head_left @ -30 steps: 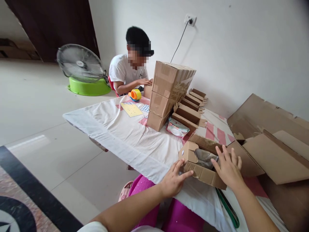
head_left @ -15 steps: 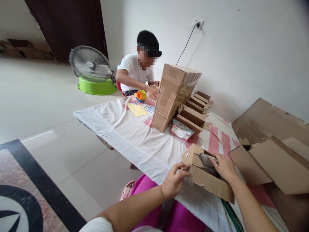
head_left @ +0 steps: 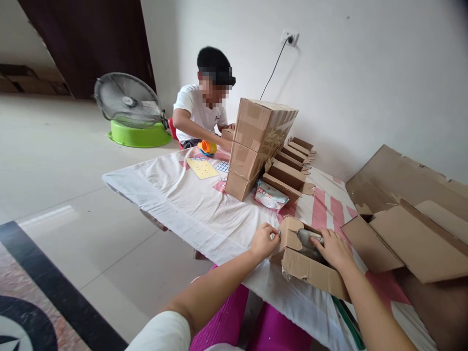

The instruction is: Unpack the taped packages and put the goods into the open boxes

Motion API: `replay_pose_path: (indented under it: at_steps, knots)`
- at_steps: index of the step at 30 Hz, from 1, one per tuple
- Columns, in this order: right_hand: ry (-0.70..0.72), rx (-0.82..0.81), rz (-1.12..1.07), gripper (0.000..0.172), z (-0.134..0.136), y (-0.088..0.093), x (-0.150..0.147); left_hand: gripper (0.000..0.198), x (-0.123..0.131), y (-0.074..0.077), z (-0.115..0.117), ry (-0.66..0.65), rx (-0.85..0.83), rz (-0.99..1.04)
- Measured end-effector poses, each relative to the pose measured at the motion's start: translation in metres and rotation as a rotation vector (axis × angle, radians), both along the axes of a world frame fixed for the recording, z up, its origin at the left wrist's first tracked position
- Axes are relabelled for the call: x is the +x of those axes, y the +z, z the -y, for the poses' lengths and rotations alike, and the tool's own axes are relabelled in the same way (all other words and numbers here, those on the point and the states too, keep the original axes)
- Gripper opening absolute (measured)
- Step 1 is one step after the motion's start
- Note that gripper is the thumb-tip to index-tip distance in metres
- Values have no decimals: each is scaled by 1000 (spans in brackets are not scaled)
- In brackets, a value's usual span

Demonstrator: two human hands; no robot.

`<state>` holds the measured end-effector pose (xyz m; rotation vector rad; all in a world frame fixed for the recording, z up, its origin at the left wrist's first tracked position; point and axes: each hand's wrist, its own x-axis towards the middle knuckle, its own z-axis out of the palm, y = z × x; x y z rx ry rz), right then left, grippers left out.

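An open cardboard box [head_left: 310,268] rests tilted at the near edge of the cloth-covered table, a grey item [head_left: 310,243] of unclear kind inside it. My left hand [head_left: 263,241] is at the box's left end, thumb and forefinger pinched on a small white sticker [head_left: 279,234]. Across the box's far right side lies my right hand [head_left: 335,249]; its fingers grip over the wall while the thumb presses against the grey item. Part of that item is hidden by the hand and the box flaps.
Taped cardboard boxes [head_left: 252,146] stand stacked mid-table, with open boxes [head_left: 287,175] and a plastic packet [head_left: 271,195] beside them. A large open carton [head_left: 420,239] is at right. Across the table sits a person [head_left: 204,107] near an orange tape dispenser [head_left: 207,147] and a yellow sheet [head_left: 202,168].
My left hand has moved up along the box's end and closed to a pinch at the sticker. My right hand stays on the box. The view has shifted slightly.
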<state>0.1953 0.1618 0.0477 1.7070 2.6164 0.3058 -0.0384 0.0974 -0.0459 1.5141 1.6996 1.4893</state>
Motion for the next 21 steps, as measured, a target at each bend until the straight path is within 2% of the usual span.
replay_pose_path:
  at_steps: [4, 7, 10, 13, 16, 19, 21]
  knots:
    - [15, 5, -128, 32, 0, -2, 1, 15, 0, -2, -4, 53, 35, -11]
    - [51, 13, -292, 34, 0, 3, 1, 16, -3, 4, 3, 125, 120, -15]
    - [94, 53, -527, 42, 9, 15, -3, 15, -3, 19, 24, 145, 267, -49]
    - [82, 30, -773, 51, 38, 27, -14, 12, -2, 36, 53, 78, 430, -131]
    - [90, -191, -922, 57, 79, 30, -32, 14, 0, 48, 74, -19, 573, -246]
    - [129, -632, -1081, 63, 113, 27, -47, 19, 2, 55, 85, -80, 736, -457]
    - [127, -852, -1166, 64, 126, 24, -50, 20, 6, 58, 89, -111, 810, -564]
